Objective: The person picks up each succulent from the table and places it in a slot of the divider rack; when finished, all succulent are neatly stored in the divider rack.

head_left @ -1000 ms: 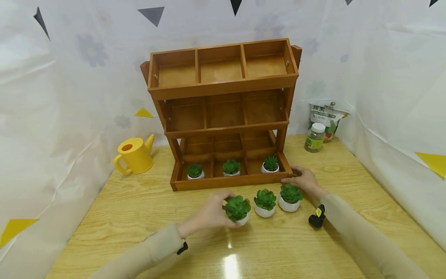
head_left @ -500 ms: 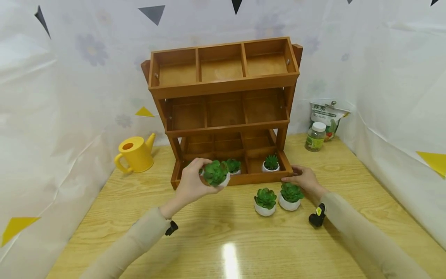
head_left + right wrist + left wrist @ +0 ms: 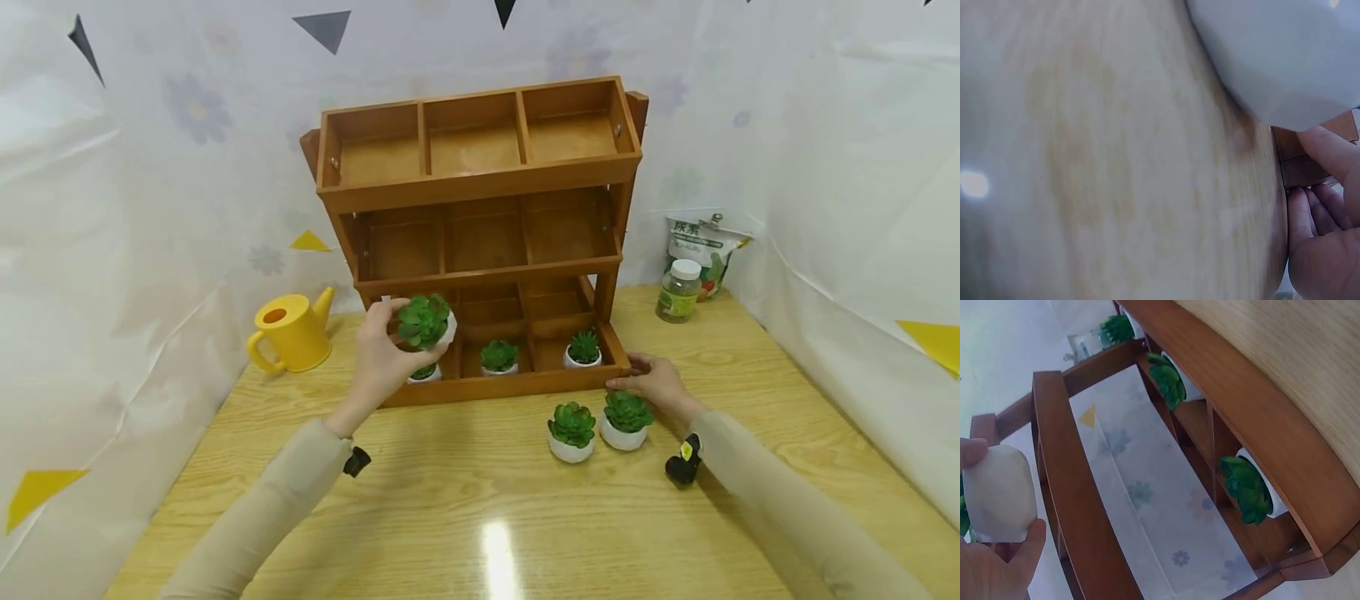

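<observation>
My left hand point(image 3: 378, 357) pinches a small potted succulent point(image 3: 424, 322) by its white pot, raised over the left end of the bottom tier. The pot's smooth white side point(image 3: 1002, 494) faces the left wrist camera between thumb and fingers. Behind it stands a three-tier wooden plant shelf point(image 3: 480, 193). A succulent point(image 3: 498, 357) sits in the middle bottom compartment, a spiky one point(image 3: 583, 347) in the right, and another point(image 3: 1247, 490) in the left, partly covered by my hand. My right hand point(image 3: 656, 385) grips the shelf's lower right front corner, thumb in front, fingers at the side.
Two more potted succulents, one nearer the middle point(image 3: 572, 433) and one by my right hand point(image 3: 626, 419), stand on the table point(image 3: 420, 508). A yellow watering can point(image 3: 294, 335) is at the left; a lidded jar point(image 3: 678, 292) and a printed bag point(image 3: 705, 248) stand back right.
My left hand has lifted the succulent off the table and carried it up and leftward to the shelf. The right hand has stayed at the shelf corner.
</observation>
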Action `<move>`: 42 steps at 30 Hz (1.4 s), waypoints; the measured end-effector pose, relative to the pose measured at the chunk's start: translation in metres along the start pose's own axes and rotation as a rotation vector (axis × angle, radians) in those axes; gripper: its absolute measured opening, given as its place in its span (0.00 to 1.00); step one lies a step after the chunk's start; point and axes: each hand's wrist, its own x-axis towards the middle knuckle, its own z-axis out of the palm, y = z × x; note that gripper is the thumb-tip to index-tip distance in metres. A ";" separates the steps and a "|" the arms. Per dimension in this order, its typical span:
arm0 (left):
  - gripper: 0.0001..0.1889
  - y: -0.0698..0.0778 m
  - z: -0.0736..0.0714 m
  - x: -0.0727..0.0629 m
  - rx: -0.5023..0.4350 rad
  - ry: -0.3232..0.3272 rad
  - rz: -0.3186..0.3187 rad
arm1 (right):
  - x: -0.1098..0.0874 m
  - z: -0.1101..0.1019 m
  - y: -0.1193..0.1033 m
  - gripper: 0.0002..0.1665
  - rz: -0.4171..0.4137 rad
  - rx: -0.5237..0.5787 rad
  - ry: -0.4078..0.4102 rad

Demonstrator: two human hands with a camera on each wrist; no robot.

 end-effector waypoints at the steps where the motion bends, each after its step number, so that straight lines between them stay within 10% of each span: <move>1: 0.33 -0.001 -0.001 0.002 0.002 0.010 -0.007 | 0.000 -0.001 0.000 0.55 0.001 -0.007 -0.005; 16: 0.34 -0.021 -0.003 0.037 0.047 0.219 -0.008 | -0.001 -0.005 -0.002 0.54 -0.046 -0.236 0.017; 42: 0.34 -0.049 0.024 0.076 -0.004 0.455 -0.099 | -0.001 -0.005 -0.004 0.55 -0.025 -0.216 0.021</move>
